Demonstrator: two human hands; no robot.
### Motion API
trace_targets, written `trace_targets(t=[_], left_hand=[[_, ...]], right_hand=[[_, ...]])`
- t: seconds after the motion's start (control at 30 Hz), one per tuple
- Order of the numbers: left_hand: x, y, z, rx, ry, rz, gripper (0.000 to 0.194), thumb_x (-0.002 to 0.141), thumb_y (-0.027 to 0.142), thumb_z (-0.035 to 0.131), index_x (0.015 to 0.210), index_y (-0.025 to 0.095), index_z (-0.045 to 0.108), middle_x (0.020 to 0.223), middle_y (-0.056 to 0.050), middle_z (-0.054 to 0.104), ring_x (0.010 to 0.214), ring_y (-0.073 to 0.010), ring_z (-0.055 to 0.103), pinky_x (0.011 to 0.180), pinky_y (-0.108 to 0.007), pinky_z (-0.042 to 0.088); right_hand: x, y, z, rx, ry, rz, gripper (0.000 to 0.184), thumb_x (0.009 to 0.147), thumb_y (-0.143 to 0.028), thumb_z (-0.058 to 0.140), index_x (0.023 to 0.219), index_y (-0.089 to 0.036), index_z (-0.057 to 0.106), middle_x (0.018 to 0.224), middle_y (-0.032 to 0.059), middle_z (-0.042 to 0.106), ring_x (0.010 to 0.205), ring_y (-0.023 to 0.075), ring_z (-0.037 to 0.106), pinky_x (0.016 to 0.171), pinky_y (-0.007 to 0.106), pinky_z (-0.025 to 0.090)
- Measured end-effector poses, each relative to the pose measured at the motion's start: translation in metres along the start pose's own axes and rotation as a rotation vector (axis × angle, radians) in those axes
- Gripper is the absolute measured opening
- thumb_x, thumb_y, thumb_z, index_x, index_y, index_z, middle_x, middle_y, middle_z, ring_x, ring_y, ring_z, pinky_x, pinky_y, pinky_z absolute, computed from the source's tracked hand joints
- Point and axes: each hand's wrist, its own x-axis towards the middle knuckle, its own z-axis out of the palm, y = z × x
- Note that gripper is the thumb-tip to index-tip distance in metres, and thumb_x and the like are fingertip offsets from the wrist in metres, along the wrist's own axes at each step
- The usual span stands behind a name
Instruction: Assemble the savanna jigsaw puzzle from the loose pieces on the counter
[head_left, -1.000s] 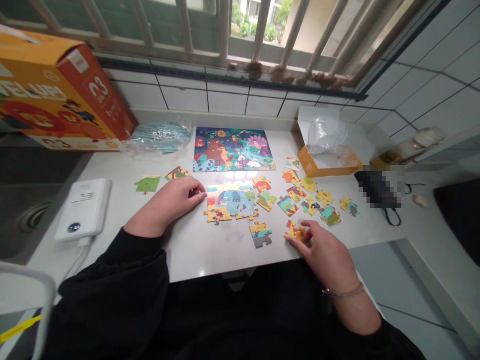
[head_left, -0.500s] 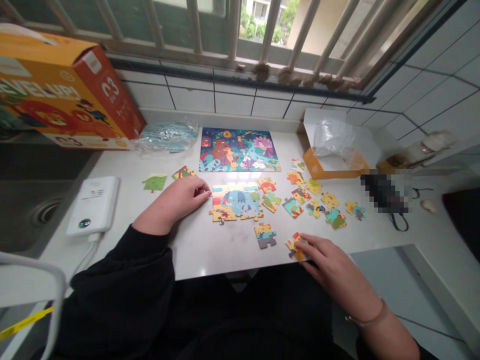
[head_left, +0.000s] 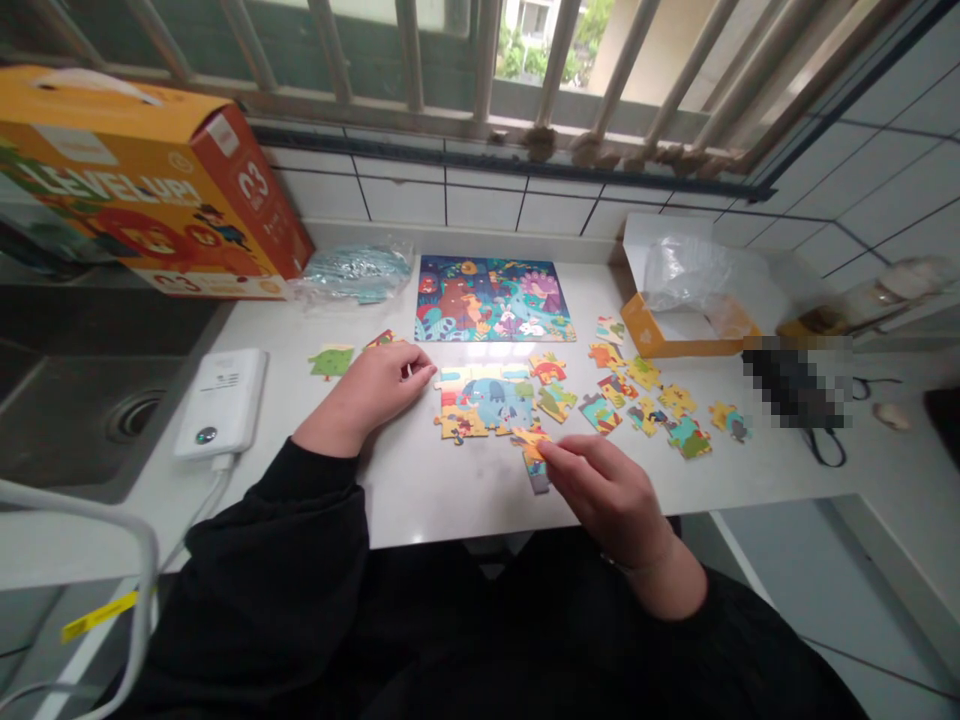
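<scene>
Over the tabletop (head_left: 435, 515), the right hand (head_left: 609, 492) pinches a piece (head_left: 530, 440), partly hiding a loose tile (head_left: 537, 478), near the puzzle's (head_left: 487, 402) lower right; the left hand (head_left: 384, 388) rests released, loosely curled, beside its left edge.

From my remote feed, I get soft daylight through the window (head_left: 517, 45) beyond the dark puzzle (head_left: 495, 300). A pale reflection streaks the worktop (head_left: 420, 505) just in front of the puzzle, with a small glint nearer the camera. Left of the puzzle, the plastic bag (head_left: 360, 272) shines and the sink (head_left: 82, 400) sits dim. Well to its right, a jar (head_left: 907, 285) looks blurred, pixelation masks one patch, and the view stretches.
</scene>
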Motion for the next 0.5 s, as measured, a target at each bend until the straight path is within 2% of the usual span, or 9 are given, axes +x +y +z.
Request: trace_targets(t=[0.07, 0.17, 0.23, 0.33, 0.4, 0.5], left_hand=[[0.000, 0.000, -0.002, -0.012, 0.017, -0.010, 0.027, 0.100, 0.042, 0.062, 0.091, 0.021, 0.076, 0.088, -0.005, 0.078, 0.079, -0.0211, 0.065, 0.077, -0.035, 0.048], [-0.002, 0.001, -0.006, -0.026, 0.026, -0.031, 0.028, 0.100, 0.041, 0.060, 0.092, 0.020, 0.077, 0.090, -0.006, 0.078, 0.081, -0.0214, 0.066, 0.076, -0.035, 0.048], [-0.003, 0.002, -0.008, -0.038, 0.001, -0.031, 0.027, 0.099, 0.038, 0.060, 0.094, 0.020, 0.078, 0.093, -0.006, 0.079, 0.082, -0.0219, 0.067, 0.077, -0.035, 0.048], [-0.006, 0.000, -0.009, -0.069, -0.093, 0.015, 0.025, 0.098, 0.038, 0.062, 0.097, 0.020, 0.080, 0.097, -0.007, 0.081, 0.086, -0.0223, 0.069, 0.080, -0.035, 0.050], [-0.008, -0.003, -0.009, -0.083, -0.173, 0.062, 0.025, 0.098, 0.042, 0.068, 0.100, 0.021, 0.080, 0.099, -0.007, 0.081, 0.089, -0.0230, 0.070, 0.082, -0.036, 0.051], [-0.011, -0.008, -0.006, -0.064, -0.263, 0.122, 0.024, 0.091, 0.043, 0.081, 0.103, 0.022, 0.082, 0.103, -0.008, 0.079, 0.097, -0.0256, 0.071, 0.089, -0.037, 0.052]], right_hand=[[0.036, -0.010, 0.032, 0.021, -0.026, -0.019, 0.035, 0.111, -0.013, 0.059, 0.136, -0.028, 0.080, 0.113, 0.0104, 0.080, 0.102, 0.0249, 0.077, 0.093, 0.039, 0.066], [0.079, -0.027, 0.075, -0.046, -0.210, -0.050, 0.027, 0.114, -0.015, 0.055, 0.113, -0.023, 0.081, 0.110, 0.0105, 0.077, 0.101, 0.0239, 0.073, 0.092, 0.038, 0.063], [0.095, -0.036, 0.093, -0.076, -0.320, -0.061, 0.023, 0.111, -0.011, 0.059, 0.103, -0.020, 0.079, 0.105, 0.0104, 0.076, 0.095, 0.0230, 0.070, 0.087, 0.035, 0.061], [0.099, -0.039, 0.100, -0.029, -0.390, -0.110, 0.011, 0.109, -0.015, 0.067, 0.108, -0.017, 0.077, 0.109, 0.0124, 0.075, 0.098, 0.0248, 0.069, 0.091, 0.038, 0.060], [0.093, -0.031, 0.093, 0.005, -0.353, -0.124, 0.013, 0.111, -0.024, 0.067, 0.116, -0.017, 0.077, 0.119, 0.0145, 0.076, 0.107, 0.0276, 0.069, 0.098, 0.043, 0.059], [0.082, -0.011, 0.080, -0.006, -0.280, -0.055, 0.019, 0.113, -0.031, 0.065, 0.123, -0.021, 0.077, 0.131, 0.0143, 0.077, 0.118, 0.0304, 0.069, 0.104, 0.048, 0.057]])
